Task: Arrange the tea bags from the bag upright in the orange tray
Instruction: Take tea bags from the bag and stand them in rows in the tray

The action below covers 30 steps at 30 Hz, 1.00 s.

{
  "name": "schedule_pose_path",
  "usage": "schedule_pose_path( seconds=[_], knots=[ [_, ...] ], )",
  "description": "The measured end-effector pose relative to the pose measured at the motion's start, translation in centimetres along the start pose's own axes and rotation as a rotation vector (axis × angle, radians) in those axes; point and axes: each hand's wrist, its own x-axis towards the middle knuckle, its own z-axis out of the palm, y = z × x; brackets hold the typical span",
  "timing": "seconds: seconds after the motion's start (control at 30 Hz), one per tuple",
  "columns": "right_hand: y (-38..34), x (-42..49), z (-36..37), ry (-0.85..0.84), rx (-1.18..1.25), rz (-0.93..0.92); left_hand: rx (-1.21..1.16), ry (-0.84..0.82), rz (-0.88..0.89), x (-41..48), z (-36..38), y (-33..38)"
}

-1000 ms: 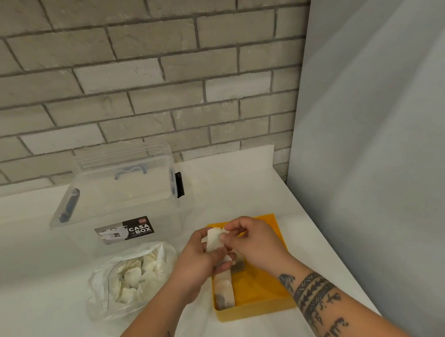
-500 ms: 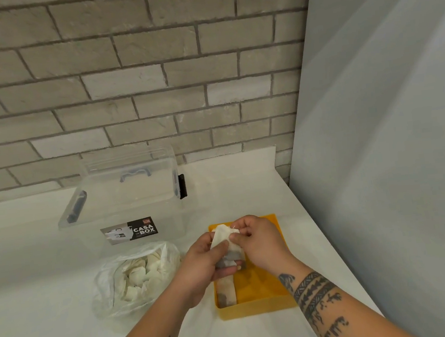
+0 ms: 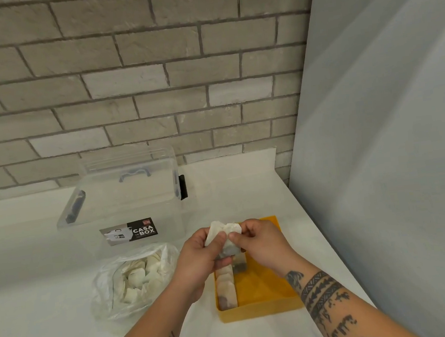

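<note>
Orange tray (image 3: 258, 312), tea bags (image 3: 224, 235) above it — pinched by left hand (image 3: 197, 257), right hand (image 3: 263, 243)

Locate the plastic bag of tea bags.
Head view: the plastic bag lies on the counter left of the orange tray, just in front of the clear box.

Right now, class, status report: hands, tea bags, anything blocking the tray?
Hands: left hand and right hand both pinch tea bags over the orange tray. Upright row of bags along its left wall. Nothing blocking.
</note>
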Motion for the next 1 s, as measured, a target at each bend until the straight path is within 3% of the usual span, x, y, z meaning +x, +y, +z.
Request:
schedule_pose_path(
  seconds=[0.3,0.47,0.63,0.83,1.0],
  knots=[
    [0.3,0.6,-0.4,-0.058,0.014,0.006,0.057,0.058,0.026,1.4,-1.0,-0.5],
    [2.8,1.6,-0.4,0.053,-0.157,0.049,0.085,0.208,0.037,2.8,-1.9,-0.7],
    [4.6,1.7,-0.1,-0.064,-0.371,0.111,0.28,0.281,0.023,3.9,-2.6,-1.5],
    [5.7,1.6,1.3,-0.086,-0.403,0.205,0.597,0.224,-0.04,4.2,-2.6,-2.3],
    [6.1,1.5,1.6,-0.061,-0.357,0.301,0.631,0.21,-0.085,4.4,-2.8,-2.8]
  ],
)
